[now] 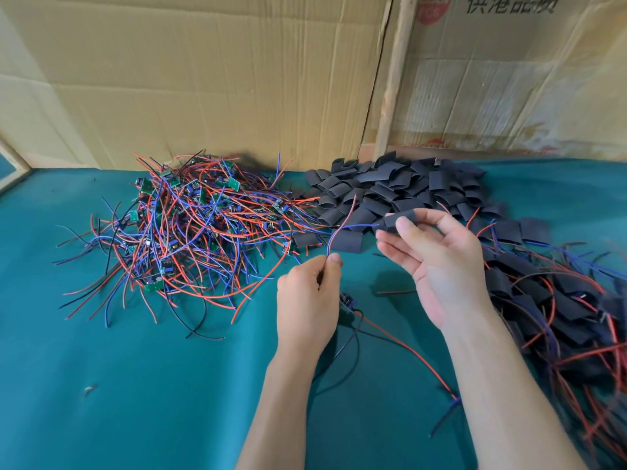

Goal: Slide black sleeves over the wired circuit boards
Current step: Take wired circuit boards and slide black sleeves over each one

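Left hand pinches wires; right hand raised, grip on sleeve.

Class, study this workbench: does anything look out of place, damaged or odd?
One small thing: a bit of dark debris lies alone on the green cloth, left of the arms, apart from every pile. Too small to identify. Otherwise nothing stands out.

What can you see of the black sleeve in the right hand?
The black sleeve is a short matte tube, soft-looking like the loose ones piled behind it. The right hand pinches it between thumb and fingers, lifted off the green cloth, roughly level with its open end facing left. A blue wire reaches that opening; whether it has entered is unclear.
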The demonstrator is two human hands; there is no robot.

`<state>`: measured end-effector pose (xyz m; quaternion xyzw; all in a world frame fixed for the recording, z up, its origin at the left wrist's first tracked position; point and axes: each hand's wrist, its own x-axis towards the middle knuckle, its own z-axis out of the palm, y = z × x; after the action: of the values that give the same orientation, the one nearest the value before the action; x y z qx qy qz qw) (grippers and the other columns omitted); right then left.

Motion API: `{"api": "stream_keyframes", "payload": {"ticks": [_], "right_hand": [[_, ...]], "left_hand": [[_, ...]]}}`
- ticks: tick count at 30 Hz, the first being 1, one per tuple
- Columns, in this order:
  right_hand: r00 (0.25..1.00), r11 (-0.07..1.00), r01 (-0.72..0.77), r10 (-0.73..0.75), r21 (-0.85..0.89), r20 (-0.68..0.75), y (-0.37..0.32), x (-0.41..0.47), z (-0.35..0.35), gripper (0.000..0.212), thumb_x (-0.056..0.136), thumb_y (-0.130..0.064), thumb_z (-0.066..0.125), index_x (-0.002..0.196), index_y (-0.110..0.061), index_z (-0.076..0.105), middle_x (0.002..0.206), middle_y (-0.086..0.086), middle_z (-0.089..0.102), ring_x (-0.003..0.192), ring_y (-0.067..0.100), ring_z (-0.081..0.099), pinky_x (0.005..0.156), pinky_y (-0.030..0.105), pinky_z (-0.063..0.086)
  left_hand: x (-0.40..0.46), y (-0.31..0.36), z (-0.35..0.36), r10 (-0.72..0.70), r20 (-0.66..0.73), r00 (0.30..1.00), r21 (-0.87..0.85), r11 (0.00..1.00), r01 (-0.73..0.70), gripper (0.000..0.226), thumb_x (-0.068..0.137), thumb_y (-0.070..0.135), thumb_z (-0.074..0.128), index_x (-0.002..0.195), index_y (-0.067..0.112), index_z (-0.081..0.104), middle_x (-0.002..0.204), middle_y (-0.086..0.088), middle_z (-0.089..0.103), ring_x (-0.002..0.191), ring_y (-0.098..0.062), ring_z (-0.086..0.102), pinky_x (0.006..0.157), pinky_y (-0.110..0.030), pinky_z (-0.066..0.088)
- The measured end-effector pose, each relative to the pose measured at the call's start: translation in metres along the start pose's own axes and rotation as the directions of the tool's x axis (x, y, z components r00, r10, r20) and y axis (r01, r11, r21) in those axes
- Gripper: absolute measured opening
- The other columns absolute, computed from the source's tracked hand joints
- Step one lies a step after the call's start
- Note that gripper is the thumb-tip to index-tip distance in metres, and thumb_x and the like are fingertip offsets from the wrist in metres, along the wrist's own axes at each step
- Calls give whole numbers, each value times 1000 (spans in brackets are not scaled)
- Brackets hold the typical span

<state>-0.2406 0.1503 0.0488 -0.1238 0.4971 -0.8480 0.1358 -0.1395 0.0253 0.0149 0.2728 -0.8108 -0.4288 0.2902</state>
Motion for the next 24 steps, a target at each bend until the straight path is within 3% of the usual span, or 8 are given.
{"api": "stream_keyframes", "payload": {"ticks": [5,11,16,20,24], "right_hand": [[996,988,48,-58,-148,-65,2,0,0,15,89,-1,73,93,-14,65,93,8,78,87,25,71,77,34,57],[997,990,50,-58,-132,-53,12,0,10,18,85,1,77,94,-9,64,84,10,76,75,24,67,79,34,58],[996,996,57,-61,-73,-60,15,-1,15,25,74,-9,82,90,-10,63,75,8,73,69,24,69,78,31,59],[997,998,60,-59,19,-56,17,0,15,21,83,5,78,89,-7,61,67,2,70,69,20,71,80,32,60],[998,992,28,-20,124,-63,17,1,17,21,84,6,75,92,-4,59,66,-1,69,70,19,72,82,31,60]], "left_hand": [[1,0,-1,-2,-31,1000,10,1000,2,47,102,39,48,87,-1,66,68,-23,57,69,-39,48,65,-48,45],[0,-1,0,-4,-40,999,26,1000,6,45,102,39,49,87,2,67,66,-19,60,73,-39,54,66,-46,47],[0,0,1,-9,-33,999,44,999,10,44,102,40,49,86,4,68,65,-16,61,75,-41,54,68,-45,48],[1,-1,1,-11,-25,1000,52,999,12,44,102,40,49,86,4,68,65,-16,61,75,-41,55,68,-44,48],[1,-1,1,-6,-11,1000,63,998,7,44,102,40,48,86,5,68,65,-14,62,77,-41,57,70,-46,51]]}}
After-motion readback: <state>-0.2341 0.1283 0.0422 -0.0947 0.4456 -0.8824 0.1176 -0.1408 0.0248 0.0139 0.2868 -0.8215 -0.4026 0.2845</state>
